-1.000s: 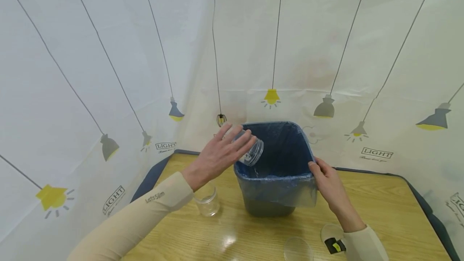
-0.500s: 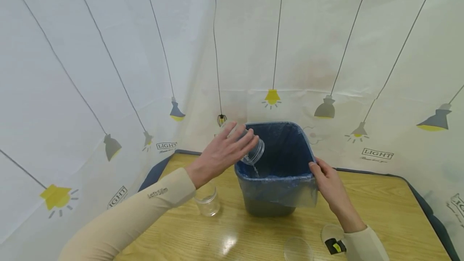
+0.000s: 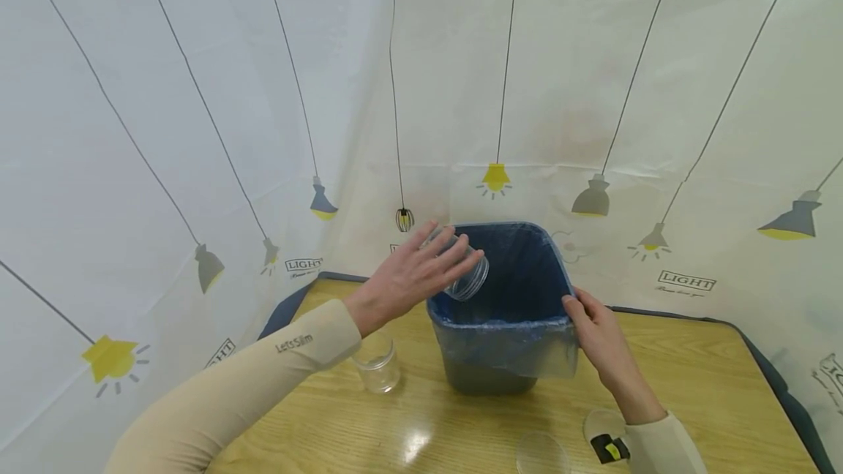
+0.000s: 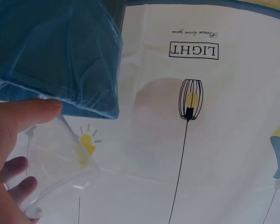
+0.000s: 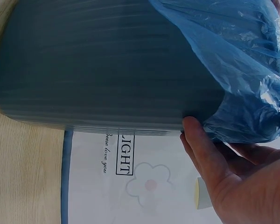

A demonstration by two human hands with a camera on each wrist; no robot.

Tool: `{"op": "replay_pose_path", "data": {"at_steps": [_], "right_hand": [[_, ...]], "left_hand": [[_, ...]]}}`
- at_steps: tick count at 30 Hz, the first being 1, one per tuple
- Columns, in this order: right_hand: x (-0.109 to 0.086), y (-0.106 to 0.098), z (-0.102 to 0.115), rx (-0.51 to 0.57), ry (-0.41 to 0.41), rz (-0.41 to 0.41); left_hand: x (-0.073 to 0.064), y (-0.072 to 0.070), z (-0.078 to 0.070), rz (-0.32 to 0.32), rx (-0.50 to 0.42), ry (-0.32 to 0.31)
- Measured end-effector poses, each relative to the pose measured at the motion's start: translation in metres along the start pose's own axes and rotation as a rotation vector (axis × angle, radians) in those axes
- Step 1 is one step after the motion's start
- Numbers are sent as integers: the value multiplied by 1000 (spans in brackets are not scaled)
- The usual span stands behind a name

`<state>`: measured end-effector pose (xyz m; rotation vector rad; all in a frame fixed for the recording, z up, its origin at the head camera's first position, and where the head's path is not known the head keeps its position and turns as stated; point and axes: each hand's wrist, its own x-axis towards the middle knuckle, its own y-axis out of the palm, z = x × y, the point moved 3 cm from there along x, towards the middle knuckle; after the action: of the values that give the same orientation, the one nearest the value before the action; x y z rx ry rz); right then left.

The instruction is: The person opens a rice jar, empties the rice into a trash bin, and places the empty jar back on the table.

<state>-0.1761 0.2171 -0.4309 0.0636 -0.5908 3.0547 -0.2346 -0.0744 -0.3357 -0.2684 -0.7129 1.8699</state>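
My left hand [image 3: 410,280] grips a clear jar [image 3: 471,281] from above, its mouth tipped down to the right over the near left part of a bin. The left wrist view shows my thumb along the side of the see-through jar [image 4: 67,175], with fingers behind it. A blue liner bag [image 3: 514,350] covers the inside and upper wall of the dark bin [image 3: 490,384], which stands upright on the table. On the bin's right side, my right hand [image 3: 602,342] holds the rim, and the right wrist view has its fingers against the wall and liner [image 5: 245,114].
A second clear jar [image 3: 380,371] stands on the wooden table [image 3: 329,423], left of the bin. Near the front lie a clear round lid [image 3: 541,453] and another clear disc [image 3: 598,424] beside a black and yellow piece [image 3: 609,448]. A lamp-patterned sheet [image 3: 448,93] hangs behind.
My left hand has moved slightly right with the jar, further over the bin. The thin stream falling from the jar's mouth half a second ago no longer shows. My right hand stays put.
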Motion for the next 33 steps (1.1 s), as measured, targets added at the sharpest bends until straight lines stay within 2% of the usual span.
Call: {"op": "replay_pose_path", "data": {"at_steps": [5,15,22,33], "right_hand": [[0,0,-1,15,8,11],[0,1,-1,17,16,12],[-1,0,-1,31,14,20],[-1,-1,1,33,7,17]], "left_hand": [[2,-2,0,-11,-14,-8],[7,-9,-3,17,64,0],[8,-10,-4,41,54,1],[5,-11,-4,31,48,5]]}}
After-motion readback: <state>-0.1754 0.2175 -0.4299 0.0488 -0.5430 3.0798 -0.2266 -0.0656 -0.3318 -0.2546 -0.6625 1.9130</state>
